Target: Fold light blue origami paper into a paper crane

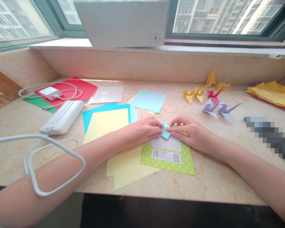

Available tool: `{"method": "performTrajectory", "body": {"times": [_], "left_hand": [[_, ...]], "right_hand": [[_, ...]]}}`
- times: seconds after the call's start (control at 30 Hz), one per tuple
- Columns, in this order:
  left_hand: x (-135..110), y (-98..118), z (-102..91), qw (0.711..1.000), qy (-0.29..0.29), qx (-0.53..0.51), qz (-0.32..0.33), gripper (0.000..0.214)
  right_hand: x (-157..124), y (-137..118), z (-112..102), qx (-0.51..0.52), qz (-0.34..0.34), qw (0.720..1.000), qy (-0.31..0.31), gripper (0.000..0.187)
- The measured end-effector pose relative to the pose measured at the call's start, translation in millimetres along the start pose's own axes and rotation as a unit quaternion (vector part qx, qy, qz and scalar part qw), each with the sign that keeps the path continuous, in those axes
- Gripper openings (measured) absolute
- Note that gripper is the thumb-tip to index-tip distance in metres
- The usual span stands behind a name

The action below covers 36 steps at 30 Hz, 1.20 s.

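Observation:
A small folded piece of light blue paper [166, 134] lies over a green polka-dot card [144, 157] with a barcode label. My left hand [149, 128] pinches its left side, fingertips closed on the edge. From the other side my right hand [191, 131] grips it, thumb below and index finger on top of the fold. Beneath my left forearm are pale yellow sheets [133, 167] and a bright blue sheet [90, 117]. Just beyond my hands rests a flat light blue square sheet [149, 100].
Several folded paper cranes, yellow [188, 95], red [213, 95] and lilac [224, 110], stand at the right. A white power bank [63, 118], a charger [49, 93] and a looping white cable [82, 166] occupy the left. Yellow paper [275, 95] lies far right; a grey box [123, 25] stands on the sill.

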<state>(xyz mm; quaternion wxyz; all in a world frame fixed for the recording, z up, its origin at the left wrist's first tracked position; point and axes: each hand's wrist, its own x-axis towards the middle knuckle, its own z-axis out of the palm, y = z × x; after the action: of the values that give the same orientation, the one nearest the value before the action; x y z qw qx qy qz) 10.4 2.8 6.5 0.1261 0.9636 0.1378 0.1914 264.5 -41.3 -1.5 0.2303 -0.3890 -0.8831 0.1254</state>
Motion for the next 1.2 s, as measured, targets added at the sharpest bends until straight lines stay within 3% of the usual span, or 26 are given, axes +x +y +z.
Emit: {"method": "performTrajectory", "body": {"times": [0.17,0.37,0.63,1.07,1.2], "left_hand": [[-1.4,6.8,-1.1,0.999,-0.018,-0.030,0.004,0.021],[-4.9,4.8,1.4,0.997,-0.003,-0.072,-0.026,0.020],[-2.4,1.1,-0.5,1.000,0.000,-0.017,-0.017,0.020],[-2.1,-2.1,2.8,0.997,0.005,-0.060,-0.043,0.017],[-2.0,-3.6,4.0,0.993,0.007,-0.091,-0.072,0.025]], "right_hand": [[-5.1,-7.6,-7.8,0.000,-0.002,0.999,-0.032,0.024],[-9.0,-10.2,-5.5,-0.016,-0.002,0.999,-0.031,0.023],[-10.8,-9.7,-3.6,-0.012,0.002,0.999,-0.034,0.024],[-8.6,-11.3,-5.1,0.005,0.007,1.000,-0.021,0.022],[-8.4,-10.8,-5.3,0.004,0.011,1.000,-0.022,0.023]]}}
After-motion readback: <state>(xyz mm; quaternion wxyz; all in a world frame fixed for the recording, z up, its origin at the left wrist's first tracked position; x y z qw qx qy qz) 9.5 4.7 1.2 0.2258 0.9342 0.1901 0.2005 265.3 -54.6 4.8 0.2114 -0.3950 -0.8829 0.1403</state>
